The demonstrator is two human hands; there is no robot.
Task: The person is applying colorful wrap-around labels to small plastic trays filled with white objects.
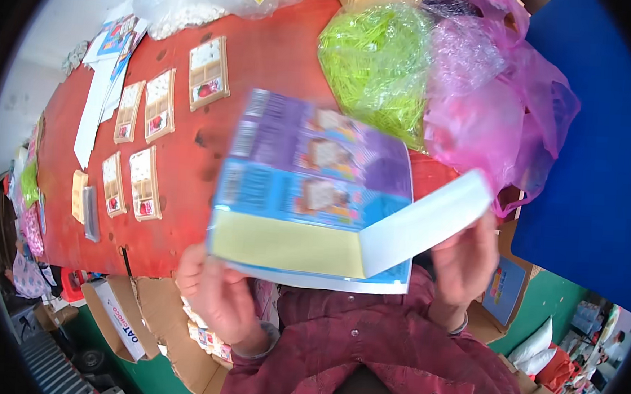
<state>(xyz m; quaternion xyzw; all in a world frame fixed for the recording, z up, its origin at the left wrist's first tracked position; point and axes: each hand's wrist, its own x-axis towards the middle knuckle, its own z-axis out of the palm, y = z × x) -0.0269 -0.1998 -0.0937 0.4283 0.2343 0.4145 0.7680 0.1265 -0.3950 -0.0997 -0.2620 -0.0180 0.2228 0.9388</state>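
Observation:
A printed cardboard packaging sheet (pixel 324 170), purple and blue with pictures on it, is held up in front of me over the table's near edge. Its lower part shows a pale yellow panel, and a white flap stands out at an angle on the right. My left hand (pixel 216 292) is closed on the sheet's lower left corner. At the other side, my right hand (pixel 467 262) grips the white flap near its outer end; its fingertips are partly hidden and slightly blurred.
Several small beige compartment trays (pixel 160 104) lie on the red table (pixel 266 57). White and printed sheets (pixel 98 108) are at the far left. Bags of green shreds (pixel 370 63) and pink plastic (pixel 473 98) sit at the back right. An open carton (pixel 171 318) stands below on my left.

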